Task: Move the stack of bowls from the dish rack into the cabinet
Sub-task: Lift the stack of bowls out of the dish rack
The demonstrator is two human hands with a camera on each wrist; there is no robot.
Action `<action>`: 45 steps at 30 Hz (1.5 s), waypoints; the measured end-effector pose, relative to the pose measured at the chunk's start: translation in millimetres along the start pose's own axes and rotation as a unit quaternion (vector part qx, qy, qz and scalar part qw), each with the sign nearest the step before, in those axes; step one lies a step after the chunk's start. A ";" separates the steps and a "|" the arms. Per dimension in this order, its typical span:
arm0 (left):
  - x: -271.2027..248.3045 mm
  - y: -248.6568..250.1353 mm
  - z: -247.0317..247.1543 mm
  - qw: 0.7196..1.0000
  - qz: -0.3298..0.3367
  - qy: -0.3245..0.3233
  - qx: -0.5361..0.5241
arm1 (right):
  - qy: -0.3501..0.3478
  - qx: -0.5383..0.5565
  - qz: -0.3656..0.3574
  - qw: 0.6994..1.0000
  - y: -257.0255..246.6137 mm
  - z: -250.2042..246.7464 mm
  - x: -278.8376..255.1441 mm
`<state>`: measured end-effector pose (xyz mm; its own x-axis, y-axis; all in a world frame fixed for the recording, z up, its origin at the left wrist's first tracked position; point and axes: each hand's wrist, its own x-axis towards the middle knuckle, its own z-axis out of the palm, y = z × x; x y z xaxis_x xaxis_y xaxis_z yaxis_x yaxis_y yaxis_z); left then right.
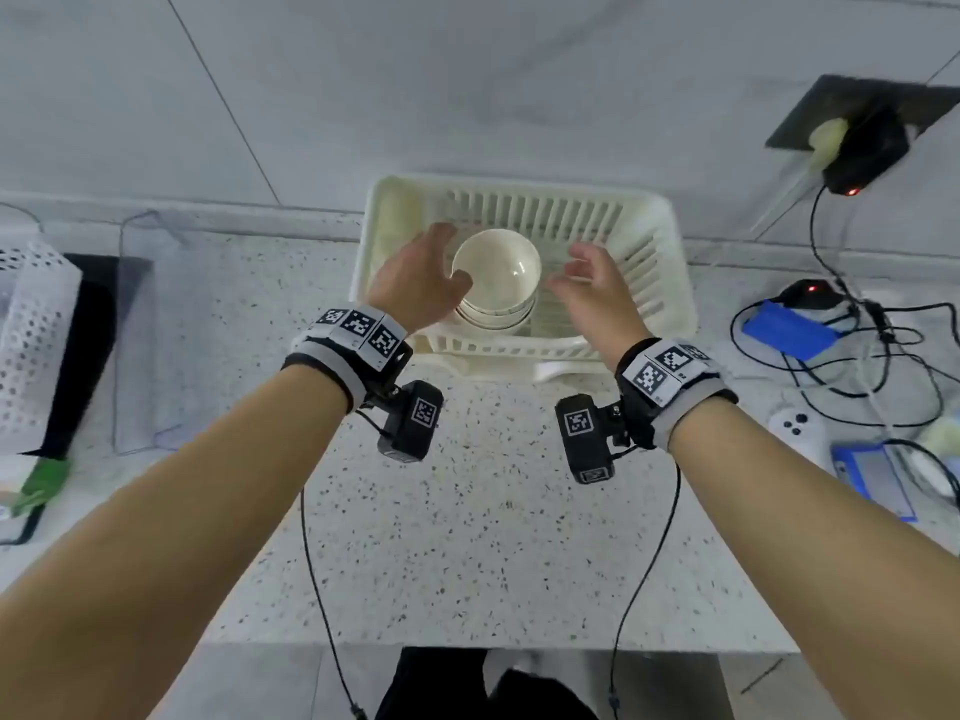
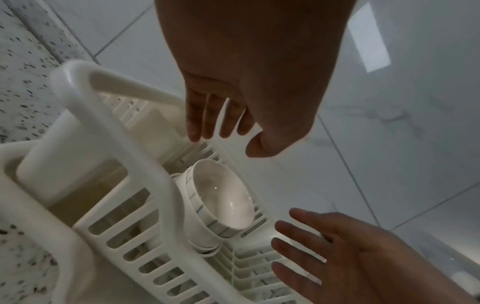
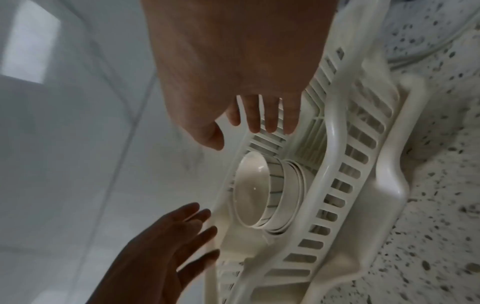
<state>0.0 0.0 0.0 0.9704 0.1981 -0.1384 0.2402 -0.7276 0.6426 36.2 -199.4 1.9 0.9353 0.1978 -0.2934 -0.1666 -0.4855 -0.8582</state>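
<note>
A stack of cream bowls (image 1: pixel 496 272) stands upright in the left half of the cream plastic dish rack (image 1: pixel 639 236) at the back of the counter. My left hand (image 1: pixel 439 257) hovers at the stack's left side, fingers spread and relaxed, with the thumb close to the top bowl's rim. To the right of the stack my right hand (image 1: pixel 571 270) is also open, a small gap away. The left wrist view shows the bowls (image 2: pixel 221 201) between my left hand (image 2: pixel 226 131) and right hand (image 2: pixel 319 246). In the right wrist view neither hand touches the bowls (image 3: pixel 257 193). No cabinet is in view.
The rack sits on a speckled countertop (image 1: pixel 467 537) against a tiled wall. Black cables, a blue device (image 1: pixel 789 327) and a white controller (image 1: pixel 797 431) lie at the right. At the left stand a white perforated basket (image 1: pixel 31 345) and a clear container (image 1: pixel 150 330).
</note>
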 end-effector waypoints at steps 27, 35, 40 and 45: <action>76.5 -12.7 25.3 0.937 -0.201 -0.175 -0.224 | -0.060 0.233 0.230 0.943 6.4 44.0 76.1; 31.0 36.5 -8.3 0.929 -0.129 -0.135 -0.319 | -0.034 0.290 0.153 0.944 -23.4 6.5 31.8; -27.4 64.3 -14.5 0.933 -0.100 -0.116 -0.327 | -0.046 0.265 0.118 0.956 -28.5 -16.2 -24.4; -112.8 89.2 -2.8 0.935 -0.090 -0.089 -0.330 | -0.060 0.252 0.089 0.962 -12.8 -38.5 -104.0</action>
<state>-88.1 -85.4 75.0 0.9189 0.1236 -0.3747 0.3884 -0.1162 0.9141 -46.9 -246.5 59.6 0.8402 0.2604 -0.4757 -0.4797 -0.0523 -0.8759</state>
